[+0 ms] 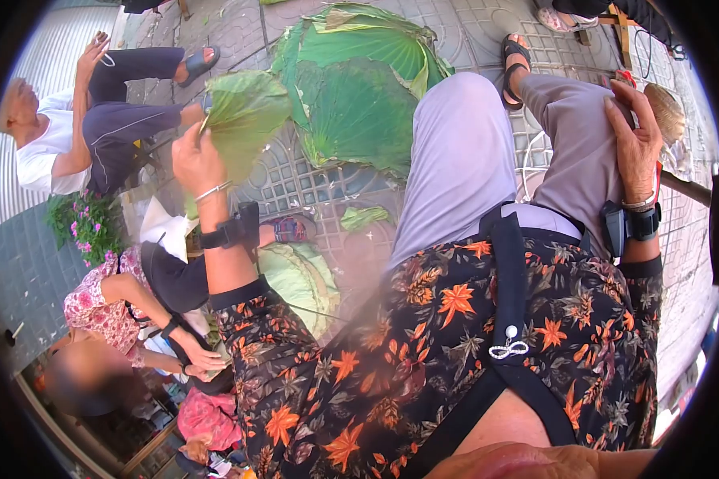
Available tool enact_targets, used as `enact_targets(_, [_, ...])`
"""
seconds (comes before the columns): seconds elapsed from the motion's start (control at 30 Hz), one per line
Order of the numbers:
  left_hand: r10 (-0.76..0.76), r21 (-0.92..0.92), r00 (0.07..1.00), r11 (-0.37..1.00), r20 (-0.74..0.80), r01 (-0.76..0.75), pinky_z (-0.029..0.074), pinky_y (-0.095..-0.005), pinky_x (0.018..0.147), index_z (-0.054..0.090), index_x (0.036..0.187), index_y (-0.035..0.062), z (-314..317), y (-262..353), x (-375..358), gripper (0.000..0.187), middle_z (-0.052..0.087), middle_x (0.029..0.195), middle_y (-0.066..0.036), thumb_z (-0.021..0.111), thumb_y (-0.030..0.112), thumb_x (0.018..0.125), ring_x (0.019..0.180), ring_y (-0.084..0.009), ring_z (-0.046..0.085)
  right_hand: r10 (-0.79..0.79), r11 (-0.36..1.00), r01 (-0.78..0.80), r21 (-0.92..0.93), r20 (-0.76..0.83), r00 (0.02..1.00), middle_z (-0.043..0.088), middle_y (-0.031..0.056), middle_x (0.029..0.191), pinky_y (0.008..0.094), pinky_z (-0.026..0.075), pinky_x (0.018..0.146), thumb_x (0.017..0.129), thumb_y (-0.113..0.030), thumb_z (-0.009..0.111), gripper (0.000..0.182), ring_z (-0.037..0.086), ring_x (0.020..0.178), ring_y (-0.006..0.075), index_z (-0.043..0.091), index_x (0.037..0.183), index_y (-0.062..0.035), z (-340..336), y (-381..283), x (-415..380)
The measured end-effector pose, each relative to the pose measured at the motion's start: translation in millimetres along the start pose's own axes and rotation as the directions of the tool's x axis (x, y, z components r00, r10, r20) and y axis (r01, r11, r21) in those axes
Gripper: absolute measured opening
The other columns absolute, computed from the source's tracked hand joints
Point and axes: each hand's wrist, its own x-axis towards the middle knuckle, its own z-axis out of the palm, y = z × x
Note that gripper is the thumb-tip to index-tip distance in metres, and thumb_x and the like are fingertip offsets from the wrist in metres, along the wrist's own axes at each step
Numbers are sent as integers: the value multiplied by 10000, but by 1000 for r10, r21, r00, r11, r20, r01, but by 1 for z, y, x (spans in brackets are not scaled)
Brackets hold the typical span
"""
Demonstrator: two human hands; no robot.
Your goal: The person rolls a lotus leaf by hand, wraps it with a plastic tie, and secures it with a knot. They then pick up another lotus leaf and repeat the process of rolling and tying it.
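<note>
Tiled pavement (pixel 487 40) lay under far lotus-leaf pile (pixel 347 104). Left of pile, left hand (pixel 197 162) pinched lotus leaf (pixel 252 108) by edge. Leaf seemed light, floppy, easy to rip; bunched edge likely best hold. Right hand (pixel 638 148) lay at knee (pixel 575 108), thumb and finger apart.

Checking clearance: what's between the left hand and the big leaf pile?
Head view: the leaf held in the left hand lies across that stretch toward the big leaf pile; contact unclear.

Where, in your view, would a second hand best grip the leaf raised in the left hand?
Probably the right edge of the leaf, coming from the right: the left hand holds its left side, while the blade spreads rightward unheld.
</note>
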Motion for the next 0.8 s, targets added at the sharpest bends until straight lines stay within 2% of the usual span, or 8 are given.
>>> enact_targets(0.1, [169,102,976,978,140,-184,460,-399,714,699,920,124,-14,26,12,163,613,843,-116,643,165,773,788,-327,597,-14,1000,14,25,-1,1000,634,63,1067,261,420,925,830,-69,633,281,573,1018,140,632,1108,-34,2,2,0])
enact_targets(0.2, [45,-31,993,999,111,-42,469,-389,734,700,935,114,-14,18,23,185,638,831,-129,643,175,770,800,-326,613,-3,999,3,46,-8,1000,633,60,1073,259,414,933,829,-67,637,283,568,1029,141,631,1110,-33,4,2,-3])
enact_targets(0.33, [-210,-150,960,959,186,240,507,-325,695,709,963,104,-7,24,50,191,696,843,-103,660,165,790,792,-209,665,13,998,-12,56,-14,1000,634,57,1080,257,410,940,834,-71,635,281,569,1036,140,632,1113,-37,4,8,-4])
enact_targets(0.37, [-355,-300,907,861,226,411,555,-321,614,700,976,57,-5,34,56,186,683,882,-98,671,110,800,792,-194,656,21,998,-20,51,-13,1000,635,57,1081,257,409,942,835,-72,634,282,569,1037,138,632,1115,-38,5,10,-3])
enact_targets(0.47, [-525,-684,794,459,306,567,607,-357,583,641,1044,-2,12,23,71,239,646,933,-141,655,40,809,787,-241,650,17,1000,-17,-2,-8,1000,637,57,1085,256,406,949,839,-75,631,282,569,1041,133,633,1120,-43,6,7,-5])
enact_targets(0.5, [-564,-758,751,306,344,576,623,-469,604,568,1066,-37,19,21,73,246,598,971,-187,613,-16,825,788,-305,633,12,1000,-12,-28,-5,1000,637,57,1087,256,405,951,841,-76,630,283,569,1043,131,633,1121,-44,6,6,-5])
enact_targets(0.67, [-642,-809,551,-196,534,555,614,-522,580,460,1105,-32,116,-33,31,287,506,1055,-193,564,-55,838,836,-375,603,0,1000,0,-4,-26,1000,638,51,1097,252,399,960,850,-83,629,279,565,1060,131,631,1126,-46,7,8,-7])
enact_targets(0.8, [-783,-718,378,-122,494,685,629,-421,552,428,1166,-32,163,0,-42,353,492,1082,-202,571,-38,844,808,-338,592,-11,997,9,-81,-33,999,637,47,1095,252,407,950,852,-83,632,277,568,1050,126,633,1126,-48,5,3,-7])
